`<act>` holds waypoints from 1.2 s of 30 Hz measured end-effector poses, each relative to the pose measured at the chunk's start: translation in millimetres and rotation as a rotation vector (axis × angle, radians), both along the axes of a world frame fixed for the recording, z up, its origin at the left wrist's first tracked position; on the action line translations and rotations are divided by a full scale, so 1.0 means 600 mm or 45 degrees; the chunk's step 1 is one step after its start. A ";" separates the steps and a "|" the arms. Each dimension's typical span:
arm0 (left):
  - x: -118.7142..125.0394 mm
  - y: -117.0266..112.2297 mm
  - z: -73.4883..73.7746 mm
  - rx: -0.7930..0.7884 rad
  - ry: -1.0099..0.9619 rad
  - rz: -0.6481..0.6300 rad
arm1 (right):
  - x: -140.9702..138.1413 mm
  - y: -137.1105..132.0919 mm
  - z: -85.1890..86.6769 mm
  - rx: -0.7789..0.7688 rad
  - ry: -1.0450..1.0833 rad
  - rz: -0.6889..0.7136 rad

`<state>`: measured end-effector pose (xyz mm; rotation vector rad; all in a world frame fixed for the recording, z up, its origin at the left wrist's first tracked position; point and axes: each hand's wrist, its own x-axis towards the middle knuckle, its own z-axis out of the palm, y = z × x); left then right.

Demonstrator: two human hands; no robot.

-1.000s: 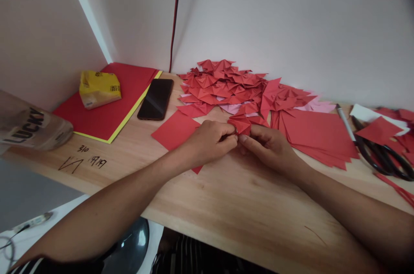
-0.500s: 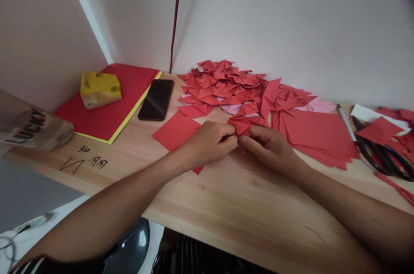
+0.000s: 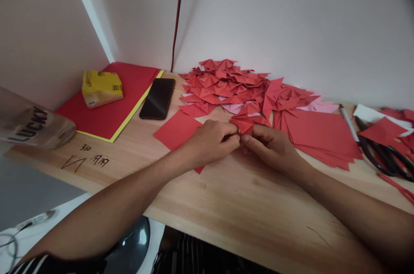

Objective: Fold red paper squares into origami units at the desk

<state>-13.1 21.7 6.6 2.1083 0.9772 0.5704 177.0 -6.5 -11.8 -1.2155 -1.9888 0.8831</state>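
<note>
While left fingers [image 3: 229, 127] and right fingers [image 3: 253, 143] tightly pinch its near edge, folded red paper [image 3: 243, 124] fans beyond them.

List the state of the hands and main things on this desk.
Left hand, pinching the folded red paper
Right hand, holding the same paper
Folded red paper, creased
Phone, flat, screen dark
Paper heap, folded pieces piled loosely
Sheet stack, flat, edges misaligned
Scissors, partly covered by red scrap
Yellow packet, resting on large red sheet
</note>
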 end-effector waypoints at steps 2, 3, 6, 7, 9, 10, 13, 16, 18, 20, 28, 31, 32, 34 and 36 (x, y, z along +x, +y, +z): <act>0.000 0.000 0.001 0.006 0.001 -0.002 | 0.000 0.000 0.001 -0.004 -0.002 -0.015; 0.001 0.000 0.001 0.004 0.003 -0.004 | 0.000 0.000 0.001 -0.009 -0.003 -0.018; 0.001 -0.001 0.002 -0.006 0.012 -0.007 | 0.001 0.001 -0.001 -0.013 -0.005 -0.006; 0.001 -0.001 0.003 -0.005 0.012 -0.008 | 0.001 0.001 -0.002 -0.008 -0.009 -0.001; 0.000 -0.002 0.003 0.001 0.008 -0.005 | 0.002 0.001 -0.003 0.006 -0.014 0.002; 0.000 -0.002 0.004 0.003 0.007 -0.003 | 0.002 0.001 -0.003 0.011 -0.013 0.003; -0.001 -0.003 0.004 0.008 0.009 0.000 | 0.003 0.001 -0.002 0.008 -0.005 0.006; -0.001 -0.003 0.003 0.022 0.009 -0.001 | 0.003 0.000 -0.002 0.001 -0.003 0.000; -0.001 -0.002 0.002 0.040 0.006 -0.007 | 0.003 0.000 -0.002 -0.005 -0.008 -0.004; -0.001 -0.002 0.001 0.062 0.005 -0.011 | 0.004 0.000 -0.003 -0.012 -0.021 -0.005; -0.002 -0.005 0.003 0.090 0.030 0.003 | 0.003 -0.001 0.000 0.009 -0.039 0.005; -0.002 -0.005 0.003 0.112 0.026 -0.005 | 0.003 0.000 -0.001 0.018 -0.042 -0.005; -0.002 -0.005 0.002 0.117 0.024 -0.008 | 0.003 0.000 -0.001 0.023 -0.045 -0.008; -0.002 -0.004 0.002 0.125 0.019 -0.013 | 0.003 0.000 -0.002 0.032 -0.046 -0.012; -0.002 -0.004 0.002 0.127 0.022 -0.015 | 0.003 -0.001 -0.003 0.032 -0.038 -0.009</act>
